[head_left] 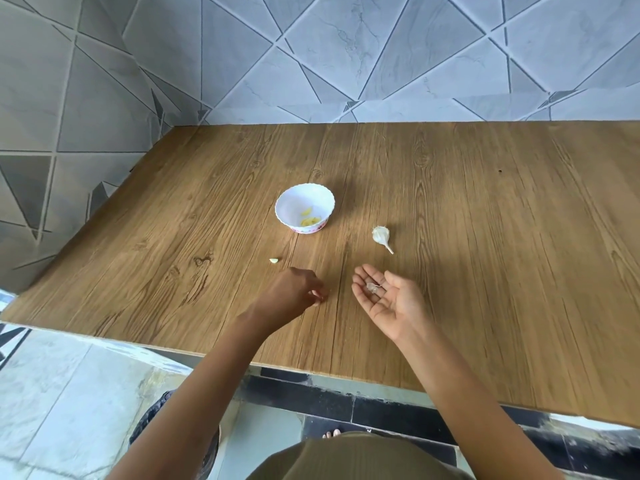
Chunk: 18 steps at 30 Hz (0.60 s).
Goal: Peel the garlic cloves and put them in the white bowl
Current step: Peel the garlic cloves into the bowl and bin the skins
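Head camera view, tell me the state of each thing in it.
white bowl: upright on the table, holding a few peeled cloves.
garlic bulb: lying on its side, unpeeled, right of the bowl.
loose clove: lying on the table, outside the bowl.
right hand: open, palm up, papery skin scraps lying in it.
left hand: fingers bunched down near the table; what they pinch, if anything, is unclear.

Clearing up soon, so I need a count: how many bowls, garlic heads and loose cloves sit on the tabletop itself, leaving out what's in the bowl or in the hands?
Bowl: 1
Garlic head: 1
Loose clove: 1
Total: 3
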Motion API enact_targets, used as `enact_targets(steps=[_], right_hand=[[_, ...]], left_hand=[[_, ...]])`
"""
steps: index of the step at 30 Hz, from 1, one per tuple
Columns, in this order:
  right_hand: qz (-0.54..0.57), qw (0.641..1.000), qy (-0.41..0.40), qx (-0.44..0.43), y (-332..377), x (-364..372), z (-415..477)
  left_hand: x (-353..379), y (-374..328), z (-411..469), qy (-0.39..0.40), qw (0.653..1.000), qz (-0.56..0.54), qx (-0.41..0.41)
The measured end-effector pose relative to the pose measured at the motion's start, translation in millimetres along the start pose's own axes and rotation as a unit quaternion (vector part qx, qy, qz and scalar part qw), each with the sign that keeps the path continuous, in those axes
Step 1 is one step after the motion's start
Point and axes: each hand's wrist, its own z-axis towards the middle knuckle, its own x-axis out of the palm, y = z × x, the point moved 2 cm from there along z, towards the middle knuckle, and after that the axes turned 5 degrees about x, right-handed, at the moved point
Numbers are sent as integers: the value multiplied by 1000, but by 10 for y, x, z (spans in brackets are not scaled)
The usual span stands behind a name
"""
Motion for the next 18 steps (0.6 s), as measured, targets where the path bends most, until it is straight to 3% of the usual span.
enact_targets(steps=[5,11,13,16,18], right_hand=[[3,1000,0,5,0,2,11],[-2,1000,0,5,-10,31,10],[-6,1000,-2,8,-26,42,-3],[-13,1000,-3,12,-66,51,-18],[-14,1000,-6,20,-104,77,-24]], left_hand=[[3,7,25,11,997,59,57],[15,-20,131,36,983,169,68],[26,46,124,21,995,94,27],[-72,49,107,-75,993,-94,-15],[-136,-55,129,-106,987,-119,-2]])
